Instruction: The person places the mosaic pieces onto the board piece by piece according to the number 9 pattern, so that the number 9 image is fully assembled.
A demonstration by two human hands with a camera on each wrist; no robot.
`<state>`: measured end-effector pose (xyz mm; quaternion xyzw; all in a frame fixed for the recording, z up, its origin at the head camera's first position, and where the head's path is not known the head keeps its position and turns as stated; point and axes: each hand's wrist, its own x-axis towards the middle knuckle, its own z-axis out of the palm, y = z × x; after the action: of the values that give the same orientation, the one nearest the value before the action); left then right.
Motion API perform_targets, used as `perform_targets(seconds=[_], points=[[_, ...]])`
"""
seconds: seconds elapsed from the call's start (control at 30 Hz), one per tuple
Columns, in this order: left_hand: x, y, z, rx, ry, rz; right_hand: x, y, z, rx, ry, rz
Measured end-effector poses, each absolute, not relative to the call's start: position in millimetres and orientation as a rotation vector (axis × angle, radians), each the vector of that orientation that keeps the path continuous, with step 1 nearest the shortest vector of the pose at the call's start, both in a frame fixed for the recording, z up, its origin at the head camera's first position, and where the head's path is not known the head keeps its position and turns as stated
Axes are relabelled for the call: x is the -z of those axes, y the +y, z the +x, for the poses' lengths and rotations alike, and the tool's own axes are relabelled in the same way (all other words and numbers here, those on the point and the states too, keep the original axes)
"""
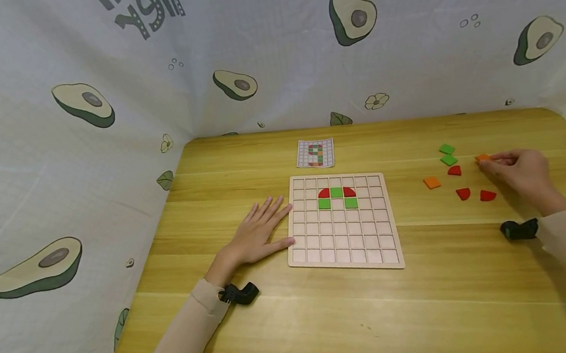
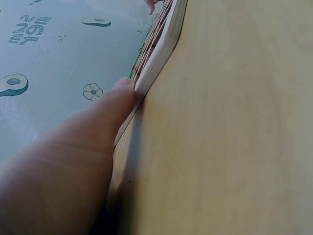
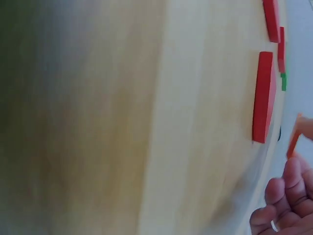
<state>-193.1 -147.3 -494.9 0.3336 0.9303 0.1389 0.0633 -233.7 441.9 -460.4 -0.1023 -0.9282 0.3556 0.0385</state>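
Right hand: at the right of the head frame I have the right hand [image 1: 526, 174] pinching an orange tile [image 1: 483, 159] between thumb and fingertips; my right wrist view shows that tile nearly edge-on at the right edge of the frame, raised off the tabletop.
Left hand: near the center of the head frame I see the left hand [image 1: 256, 240] palm down, fingers straight and spread wide, index fingertip and thumb touching the left side of the grid board.
Grid board: the pale grid board [image 1: 342, 242] lies flat at the center, slightly right.
Tiles on board: I count five in its upper part: a green square [image 1: 336, 192] between two curved red pieces [image 1: 324, 193], and below the reds, two green squares [image 1: 324, 204] with a bare cell between.
Loose tiles: right of center lie two green tiles [image 1: 449, 159] nearly touching, three red pieces [image 1: 463, 194] below them, and a second orange tile [image 1: 432, 182] to their left.
Pattern card: a small printed card [image 1: 315, 153] sits just above the board, upper middle.
Surroundings: wooden table [image 1: 380, 316] across the lower frame; avocado-print cloth [image 1: 279, 39] fills the top.
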Motion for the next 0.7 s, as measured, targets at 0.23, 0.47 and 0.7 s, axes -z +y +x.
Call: perform_targets(seconds=[0.23,0.47,0.7], points=[[496,-148,-194,-0.414,2.807,1.008,450,430,-230,-1.078,-2.809,-0.260],[496,-148,-193,-0.438,2.802,0.997,435,412,-223,-1.076,-2.776,-0.200],[496,-148,-194,-0.436,2.798,0.998,420,386,-217,-1.060,-2.784,-0.138]])
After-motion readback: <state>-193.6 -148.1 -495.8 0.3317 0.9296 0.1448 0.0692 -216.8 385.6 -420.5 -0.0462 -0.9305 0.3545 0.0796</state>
